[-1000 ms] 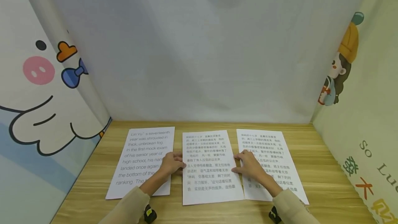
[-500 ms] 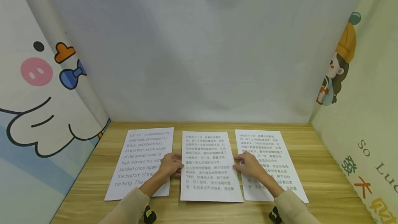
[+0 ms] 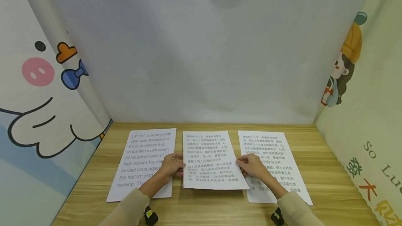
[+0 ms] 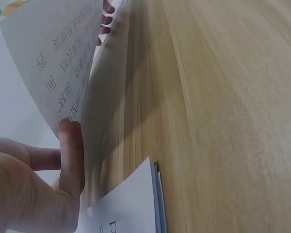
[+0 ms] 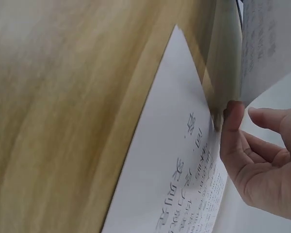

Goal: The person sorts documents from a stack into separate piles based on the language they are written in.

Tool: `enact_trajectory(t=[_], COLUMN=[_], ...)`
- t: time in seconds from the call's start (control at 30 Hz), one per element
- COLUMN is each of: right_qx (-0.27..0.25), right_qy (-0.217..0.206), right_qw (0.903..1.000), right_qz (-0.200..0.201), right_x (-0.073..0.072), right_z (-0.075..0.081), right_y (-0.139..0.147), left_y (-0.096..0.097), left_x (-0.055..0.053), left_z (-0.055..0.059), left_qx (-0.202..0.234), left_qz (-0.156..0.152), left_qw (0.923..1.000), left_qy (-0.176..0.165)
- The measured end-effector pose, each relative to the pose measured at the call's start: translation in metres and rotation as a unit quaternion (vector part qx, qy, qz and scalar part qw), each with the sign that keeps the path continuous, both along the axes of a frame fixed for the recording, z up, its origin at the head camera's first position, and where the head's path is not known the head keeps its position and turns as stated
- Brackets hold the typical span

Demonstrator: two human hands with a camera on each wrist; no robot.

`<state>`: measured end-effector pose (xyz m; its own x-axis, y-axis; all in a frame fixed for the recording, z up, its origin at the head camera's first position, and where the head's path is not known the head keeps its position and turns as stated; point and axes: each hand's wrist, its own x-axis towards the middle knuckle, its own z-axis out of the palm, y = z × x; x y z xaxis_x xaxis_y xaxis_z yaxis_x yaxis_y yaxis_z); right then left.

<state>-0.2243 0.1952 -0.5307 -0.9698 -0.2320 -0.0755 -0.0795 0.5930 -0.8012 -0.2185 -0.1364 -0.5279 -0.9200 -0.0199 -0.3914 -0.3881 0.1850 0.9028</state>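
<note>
A white sheet of paper (image 3: 207, 159) printed with Chinese text is held between both hands at the middle of the table, its near edge raised off the wood with a shadow below. My left hand (image 3: 172, 166) pinches its left edge; in the left wrist view the fingers (image 4: 70, 150) lie along the sheet's back, where print shows through. On the other side my right hand (image 3: 252, 166) pinches the right edge between thumb and forefinger, seen also in the right wrist view, where the sheet (image 5: 269, 48) bends upward.
To the left lies a stack of paper (image 3: 138, 152) with large English text, partly under the left forearm. To the right lies another paper (image 3: 267, 142) with Chinese text, partly covered by the right hand. A white backdrop (image 3: 207, 62) rises behind the wooden table (image 3: 194, 213).
The middle sheet's near edge has risen from the table, and bare wood now shows beneath it. Both hands stay at its sides, nearly in place. The outer papers have not moved.
</note>
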Motion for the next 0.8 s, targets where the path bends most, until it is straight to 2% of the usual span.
enact_trajectory(t=[0.2,0.4,0.57,0.8], right_qx=[-0.057,-0.126,-0.179,-0.216], right_qy=[-0.064,-0.126,-0.173,-0.202], right_qw=[0.996,0.9837,0.9684,0.9543], right_qz=[-0.025,-0.023,-0.004,0.047], right_x=[0.001,-0.001,-0.001,-0.005], right_z=[0.004,0.007,0.008,0.01], right_y=[-0.002,0.002,0.009,0.011], left_y=[-0.002,-0.003,-0.002,-0.009], left_x=[-0.001,-0.001,0.0,0.001], left_z=[-0.001,0.001,0.008,0.016], left_qx=[0.008,0.025,0.04,0.041], left_qz=[-0.006,-0.015,-0.032,-0.022], left_qw=[0.9999,0.9994,0.9986,0.9987], left_qy=[0.006,0.016,0.016,0.023])
